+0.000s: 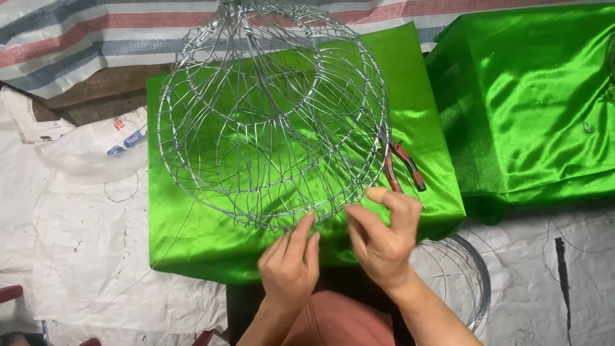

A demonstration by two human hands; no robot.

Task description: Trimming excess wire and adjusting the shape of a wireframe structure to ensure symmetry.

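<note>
At the near edge of the green satin cloth (192, 243) we pinch the rim of one wire frame basket (272, 115) with both left hand (289, 266) and right hand (383, 240); one red-handled pliers (400, 165) lies beside it.

The wire frame (272, 115) is silvery grey. The cloth (186, 237) under it is bright, shiny green, and so is the second cloth (532, 96) beside it. The pliers (402, 166) have red and black handles. The tarp (83, 38) is striped red, blue and white. The floor sheet (77, 256) is white with dark marks.
</note>
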